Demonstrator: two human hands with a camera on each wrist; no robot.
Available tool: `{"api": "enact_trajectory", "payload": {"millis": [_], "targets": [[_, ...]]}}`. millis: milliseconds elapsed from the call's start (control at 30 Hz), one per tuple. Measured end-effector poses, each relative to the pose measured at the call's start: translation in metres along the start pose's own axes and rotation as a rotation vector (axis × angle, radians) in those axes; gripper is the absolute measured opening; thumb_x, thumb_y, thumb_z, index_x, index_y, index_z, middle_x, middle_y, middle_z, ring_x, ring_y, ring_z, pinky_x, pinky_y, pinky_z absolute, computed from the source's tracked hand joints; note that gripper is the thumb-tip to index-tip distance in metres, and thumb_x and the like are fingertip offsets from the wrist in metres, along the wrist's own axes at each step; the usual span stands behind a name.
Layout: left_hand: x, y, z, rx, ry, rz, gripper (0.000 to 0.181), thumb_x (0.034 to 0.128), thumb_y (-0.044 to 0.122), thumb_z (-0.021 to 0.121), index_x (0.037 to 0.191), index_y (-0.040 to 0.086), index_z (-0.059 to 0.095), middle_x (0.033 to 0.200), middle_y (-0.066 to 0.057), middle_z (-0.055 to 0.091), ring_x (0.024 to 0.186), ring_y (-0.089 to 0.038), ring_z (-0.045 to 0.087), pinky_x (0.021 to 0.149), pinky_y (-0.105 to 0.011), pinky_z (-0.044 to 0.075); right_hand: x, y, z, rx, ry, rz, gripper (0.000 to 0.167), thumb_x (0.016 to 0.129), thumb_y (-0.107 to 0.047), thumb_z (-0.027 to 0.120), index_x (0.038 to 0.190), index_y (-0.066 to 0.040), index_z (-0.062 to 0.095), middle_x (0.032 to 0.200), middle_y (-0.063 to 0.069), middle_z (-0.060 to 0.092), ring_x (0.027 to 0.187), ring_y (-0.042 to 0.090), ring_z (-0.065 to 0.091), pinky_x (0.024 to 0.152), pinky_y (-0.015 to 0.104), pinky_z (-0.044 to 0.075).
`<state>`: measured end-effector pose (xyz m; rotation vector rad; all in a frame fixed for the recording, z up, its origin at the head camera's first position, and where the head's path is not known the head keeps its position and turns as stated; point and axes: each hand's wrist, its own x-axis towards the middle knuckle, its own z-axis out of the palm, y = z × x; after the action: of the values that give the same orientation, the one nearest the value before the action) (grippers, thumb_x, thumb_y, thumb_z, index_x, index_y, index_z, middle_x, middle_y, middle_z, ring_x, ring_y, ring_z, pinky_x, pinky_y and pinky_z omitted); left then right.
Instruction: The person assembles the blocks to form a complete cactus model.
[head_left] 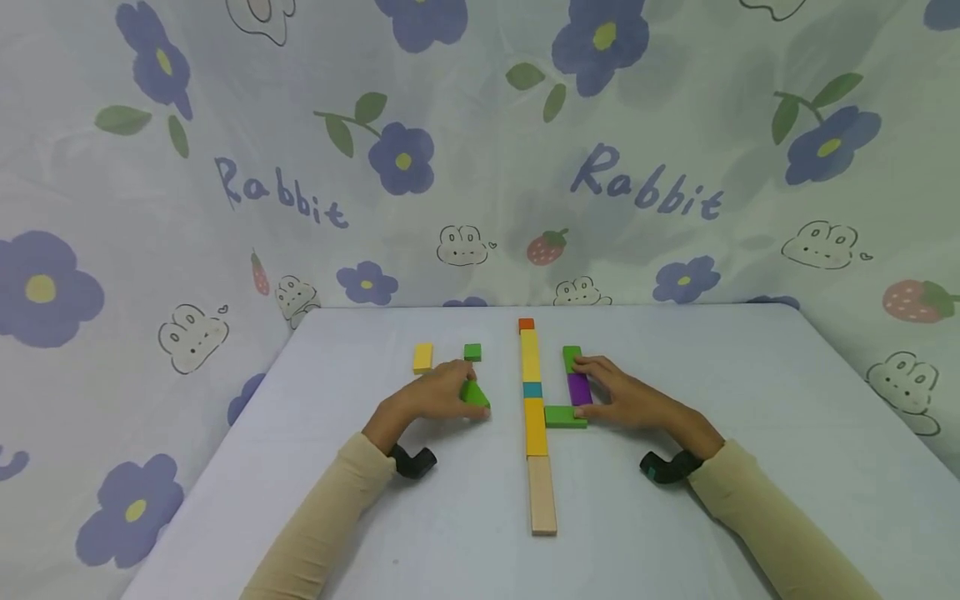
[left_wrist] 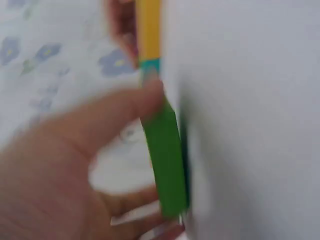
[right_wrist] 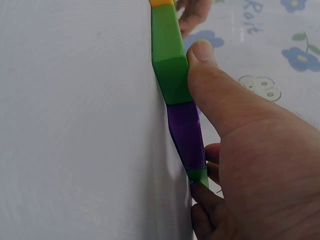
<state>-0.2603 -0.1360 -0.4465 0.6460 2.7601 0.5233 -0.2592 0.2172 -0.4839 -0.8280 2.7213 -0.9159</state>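
My left hand (head_left: 435,395) grips a green triangular block (head_left: 474,394) low over the white table, left of the central row. In the left wrist view the green block (left_wrist: 166,162) spans from thumb to fingers. To the right of the row, my right hand (head_left: 630,398) holds a purple block (head_left: 579,389) between thumb and fingers. Beyond the purple piece lies a green block (head_left: 572,357), partly behind the fingertips. The thumb touches another green block (head_left: 564,417), which sits crosswise against the row. In the right wrist view, the purple block (right_wrist: 186,132) meets green at both ends.
Down the table's middle runs a line of blocks: orange-red (head_left: 527,323), yellow (head_left: 530,357), teal (head_left: 532,389), deeper yellow (head_left: 536,429) and plain wood (head_left: 542,496). A yellow block (head_left: 423,357) and a small green block (head_left: 472,352) lie beyond the left hand. Patterned cloth (head_left: 480,192) hangs behind.
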Motion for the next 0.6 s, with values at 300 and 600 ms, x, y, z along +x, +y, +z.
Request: {"api": "enact_trajectory", "payload": {"millis": [300,600], "targets": [[0.0,0.014,0.008,0.202,0.174,-0.065,0.071,0.0847,0.061,0.07,0.127,0.006,0.058,0.103,-0.005,0.06,0.085,-0.017,0.052,0.074,-0.031,0.046,0.001,-0.002,-0.003,0.01,0.008,-0.006,0.085,0.084,-0.058,0.073,0.15,-0.015,0.041,0.16,0.008,0.031,0.15,0.034,0.028,0.118,0.057,0.03],[0.0,0.014,0.006,0.109,0.111,-0.008,0.036,0.094,0.03,0.071,0.121,0.008,0.064,0.104,-0.002,0.067,0.09,-0.013,0.059,0.085,-0.032,0.052,0.0,0.0,-0.001,0.009,-0.007,0.008,0.086,0.084,-0.059,0.072,0.151,-0.016,0.04,0.16,0.007,0.029,0.15,0.035,0.028,0.117,0.058,0.031]]}}
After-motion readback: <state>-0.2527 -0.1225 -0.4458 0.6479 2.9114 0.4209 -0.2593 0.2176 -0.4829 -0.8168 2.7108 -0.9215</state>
